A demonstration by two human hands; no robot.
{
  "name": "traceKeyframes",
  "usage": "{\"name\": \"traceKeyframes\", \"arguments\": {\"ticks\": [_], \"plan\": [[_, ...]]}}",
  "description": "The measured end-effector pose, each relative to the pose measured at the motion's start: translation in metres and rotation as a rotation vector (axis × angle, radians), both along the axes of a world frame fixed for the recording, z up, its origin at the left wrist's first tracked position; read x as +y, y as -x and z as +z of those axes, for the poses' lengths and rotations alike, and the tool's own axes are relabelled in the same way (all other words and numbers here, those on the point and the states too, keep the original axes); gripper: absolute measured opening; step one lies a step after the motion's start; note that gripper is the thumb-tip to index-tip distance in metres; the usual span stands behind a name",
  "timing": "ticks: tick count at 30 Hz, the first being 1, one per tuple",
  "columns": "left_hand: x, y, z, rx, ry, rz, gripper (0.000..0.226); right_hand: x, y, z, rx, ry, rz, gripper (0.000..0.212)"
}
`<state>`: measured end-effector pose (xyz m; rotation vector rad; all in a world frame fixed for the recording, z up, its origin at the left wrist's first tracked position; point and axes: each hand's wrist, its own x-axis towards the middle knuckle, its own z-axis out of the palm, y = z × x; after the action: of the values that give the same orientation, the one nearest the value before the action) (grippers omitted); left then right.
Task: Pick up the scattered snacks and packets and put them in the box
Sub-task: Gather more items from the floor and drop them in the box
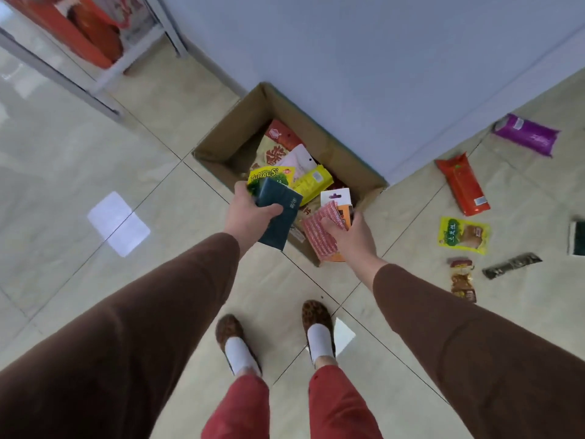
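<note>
An open cardboard box point(221, 137) stands on the floor against the wall, holding several snack packets. My left hand point(250, 210) grips a dark teal packet point(280, 217) over the box's near edge. My right hand point(351, 232) holds a pink-red striped packet point(319, 236) with an orange card behind it, also above the box's near corner. On the floor to the right lie a purple packet point(527, 134), an orange packet point(463, 183), a yellow-green packet point(463, 235), a small brown snack point(462, 278) and a dark stick packet point(511, 265).
A metal shelf frame point(104, 77) with orange goods stands at the far left. A pale blue wall point(380, 74) runs behind the box. A dark item point(576, 237) is cut off at the right edge. My feet point(275, 337) stand on the tiles just before the box.
</note>
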<state>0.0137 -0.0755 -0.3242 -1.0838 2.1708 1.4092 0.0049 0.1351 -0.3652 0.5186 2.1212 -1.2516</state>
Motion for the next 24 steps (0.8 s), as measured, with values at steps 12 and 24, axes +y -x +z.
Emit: {"name": "traceKeyframes", "arguments": {"ticks": [12,24], "plan": [[-0.067,0.116,-0.088,0.006,0.259,-0.651,0.070,-0.067,0.038,-0.072,-0.043,-0.211,-0.302,0.060],[-0.062,0.132,-0.098,0.023,0.497,-1.130,0.088,-0.070,0.026,-0.061,0.051,-0.480,-0.179,0.050]]}}
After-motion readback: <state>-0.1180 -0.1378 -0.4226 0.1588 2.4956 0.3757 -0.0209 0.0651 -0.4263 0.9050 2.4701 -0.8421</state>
